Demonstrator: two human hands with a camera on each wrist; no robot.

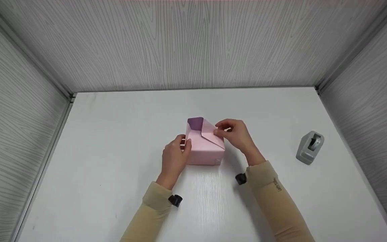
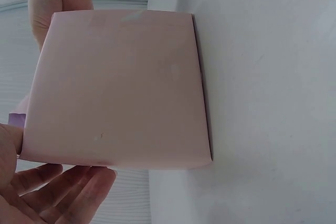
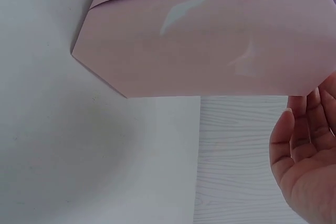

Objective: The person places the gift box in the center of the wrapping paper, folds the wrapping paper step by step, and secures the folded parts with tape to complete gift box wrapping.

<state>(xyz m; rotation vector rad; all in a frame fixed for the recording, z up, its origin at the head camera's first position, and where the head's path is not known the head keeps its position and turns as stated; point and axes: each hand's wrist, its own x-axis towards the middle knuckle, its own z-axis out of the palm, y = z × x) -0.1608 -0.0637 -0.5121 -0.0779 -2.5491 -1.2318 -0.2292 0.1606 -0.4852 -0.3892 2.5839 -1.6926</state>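
A pink paper box stands on the white table, its top partly folded over and a purple inner side showing at the back left. My left hand grips the box's left side, thumb at the near edge and fingers along the side wall. At the right, my right hand has bent fingers, with thumb and forefinger pinching the edge of the slanted top flap. Smooth pink wall fills much of the left wrist view. Shiny tape-like patches show on a side in the right wrist view.
A grey tape dispenser sits on the right part of the table. Pale wood-grain panels rise at the back and both sides. Black straps or mounts are on both sleeved wrists.
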